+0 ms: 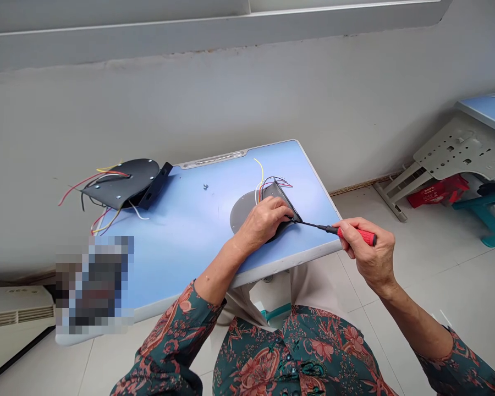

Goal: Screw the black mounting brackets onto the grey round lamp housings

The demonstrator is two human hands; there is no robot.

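Note:
A dark grey metal plate assembly (242,210) with yellow, white, red and black wires lies near the right end of the blue table. Over its right part, my left hand (264,221) is closed, its fingertips at the bracket edge; what they pinch is too small to tell. My right hand (369,250) grips a screwdriver (357,235) by its red and black handle. The screwdriver's thin shaft points left, and its tip meets the bracket beside my left fingertips.
A second dark assembly (136,179) with wires stands at the table's back left. Small screws (205,187) lie mid-table (181,231). A blurred-out object (101,283) is at the left front. Another desk (489,110) stands at the right.

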